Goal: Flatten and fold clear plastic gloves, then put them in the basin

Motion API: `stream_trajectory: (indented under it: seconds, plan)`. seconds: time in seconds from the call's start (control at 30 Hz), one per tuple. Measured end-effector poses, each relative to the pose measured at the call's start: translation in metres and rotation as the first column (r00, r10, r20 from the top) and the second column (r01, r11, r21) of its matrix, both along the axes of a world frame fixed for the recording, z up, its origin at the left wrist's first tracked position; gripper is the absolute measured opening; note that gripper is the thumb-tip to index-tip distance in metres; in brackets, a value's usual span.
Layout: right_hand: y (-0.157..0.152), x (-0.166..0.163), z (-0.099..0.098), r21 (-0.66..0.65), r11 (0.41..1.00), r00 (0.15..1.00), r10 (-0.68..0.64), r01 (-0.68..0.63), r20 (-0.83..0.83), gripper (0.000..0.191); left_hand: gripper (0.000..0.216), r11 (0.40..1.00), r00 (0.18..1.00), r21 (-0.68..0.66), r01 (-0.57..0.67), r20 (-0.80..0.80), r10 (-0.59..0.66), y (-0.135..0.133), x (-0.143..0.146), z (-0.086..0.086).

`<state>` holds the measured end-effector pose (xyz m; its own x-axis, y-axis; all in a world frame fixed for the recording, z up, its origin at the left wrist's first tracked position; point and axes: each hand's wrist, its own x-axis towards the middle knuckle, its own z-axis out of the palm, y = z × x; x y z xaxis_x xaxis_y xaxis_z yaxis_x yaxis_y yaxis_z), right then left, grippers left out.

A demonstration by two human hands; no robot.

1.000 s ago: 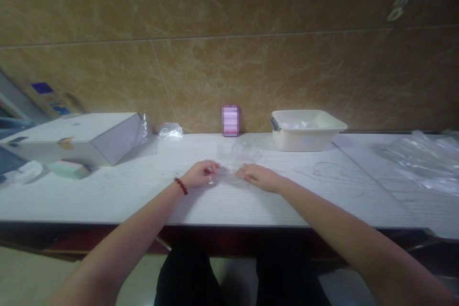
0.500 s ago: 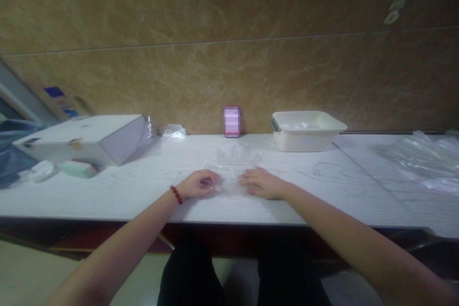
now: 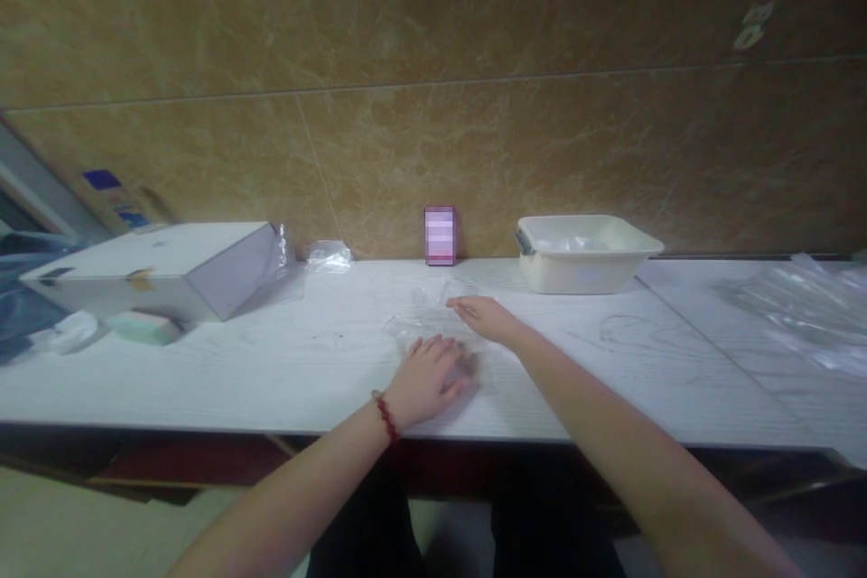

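On the white wood-grain table (image 3: 271, 379), my left hand (image 3: 430, 379) lies palm down with its fingers spread, over the near part of a clear plastic bag (image 3: 406, 325). A red bead bracelet (image 3: 386, 417) circles that wrist. Farther from me, my right hand (image 3: 486, 318) has its fingers pressed together, tips pointing left. Those fingertips meet small clear plastic pieces (image 3: 430, 293); their exact shape is too faint to make out, and whether one is pinched is hidden.
A cream plastic basin (image 3: 589, 275) with clear items inside stands at the back right. Clear plastic bags (image 3: 806, 307) lie far right. On the left are a white box (image 3: 155, 266), a pale green block (image 3: 142, 327) and crumpled clear film (image 3: 330, 256). A phone (image 3: 440, 237) leans on the wall.
My left hand has moved right and nearer me, its curled fingers opening flat over the bag. My right hand has moved away from me to the clear pieces, its fingers closing together.
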<state>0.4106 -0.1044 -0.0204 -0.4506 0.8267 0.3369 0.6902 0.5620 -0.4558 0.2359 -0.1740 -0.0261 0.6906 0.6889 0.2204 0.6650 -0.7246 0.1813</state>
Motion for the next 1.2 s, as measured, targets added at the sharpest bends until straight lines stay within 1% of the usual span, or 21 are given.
stream_trajectory:
  seconds: [0.07,0.1,0.13,0.2,0.37,0.47,0.57,0.7,0.83,1.07,1.2]
  plan:
    - [-0.007,-0.008,-0.01,-0.042,0.991,0.99,0.126,-0.123,0.059,0.037,0.051,1.0,0.999,-0.023,-0.015,-0.049,0.014,-0.012,0.005,-0.005]
    - [-0.01,-0.011,-0.015,-0.055,0.985,0.982,0.166,-0.162,0.092,0.037,0.055,0.999,0.998,-0.035,-0.011,-0.07,0.009,-0.016,0.006,-0.007]
    - [-0.012,-0.012,-0.019,-0.071,0.979,0.972,0.197,-0.189,0.132,0.037,0.058,0.999,0.996,-0.048,-0.007,-0.088,0.003,-0.019,0.005,-0.009]
    - [-0.014,-0.013,-0.025,-0.087,0.975,0.956,0.216,-0.202,0.2,0.038,0.064,0.997,0.993,-0.071,-0.002,-0.116,-0.006,-0.023,0.004,-0.011]
    - [-0.007,-0.01,-0.033,-0.065,0.984,0.943,0.175,-0.164,0.283,0.042,0.08,0.995,0.982,-0.098,0.012,-0.186,-0.03,-0.026,0.002,-0.01]
    - [-0.001,-0.01,-0.036,-0.053,0.991,0.933,0.134,-0.124,0.334,0.046,0.085,0.995,0.976,-0.099,0.0,-0.218,-0.021,-0.027,0.004,-0.009]
    - [0.007,-0.01,-0.037,-0.045,0.995,0.921,0.104,-0.094,0.376,0.05,0.087,0.996,0.971,-0.094,-0.002,-0.239,-0.021,-0.03,0.005,-0.01]
    - [0.021,-0.008,-0.034,-0.051,0.996,0.906,0.092,-0.079,0.414,0.053,0.087,0.998,0.973,-0.069,0.009,-0.229,-0.025,-0.035,0.005,-0.013]
    - [0.034,-0.005,-0.033,-0.054,0.997,0.902,0.074,-0.056,0.425,0.055,0.086,0.998,0.973,-0.06,-0.001,-0.231,-0.013,-0.037,0.005,-0.012]
    - [0.054,-0.002,-0.036,-0.046,0.999,0.892,0.015,0.007,0.452,0.057,0.087,0.997,0.967,-0.073,0.002,-0.254,-0.02,-0.036,0.005,-0.011]
    - [0.064,-0.001,-0.038,-0.049,0.999,0.897,0.022,0.0,0.442,0.059,0.087,0.998,0.968,-0.059,-0.001,-0.251,-0.014,-0.036,0.005,-0.012]
